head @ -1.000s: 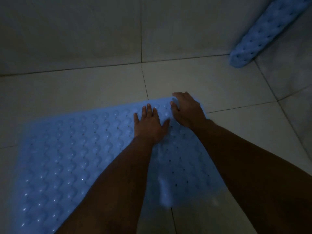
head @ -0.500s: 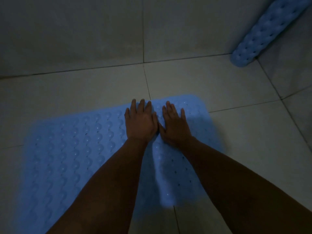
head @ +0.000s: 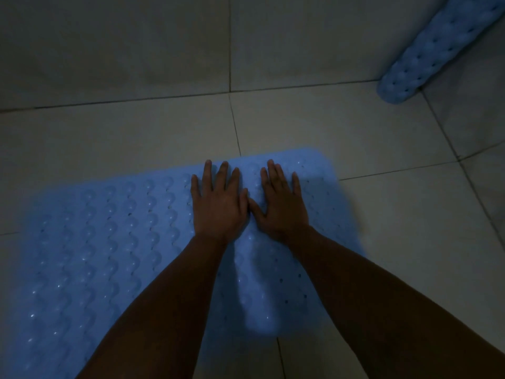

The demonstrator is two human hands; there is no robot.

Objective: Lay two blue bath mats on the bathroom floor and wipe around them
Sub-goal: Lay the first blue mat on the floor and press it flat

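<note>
Under both flat, spread hands, left (head: pixel 218 207) and right (head: pixel 281 206), blue mat (head: pixel 109 242).

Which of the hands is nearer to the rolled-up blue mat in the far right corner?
The right hand. It presses flat on the laid mat near its right end, on the rolled mat's side; the left hand lies beside it, farther left.

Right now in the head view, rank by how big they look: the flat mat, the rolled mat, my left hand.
1. Flat mat.
2. Rolled mat, partly out of frame.
3. Left hand, though nearer, so unsure.
</note>
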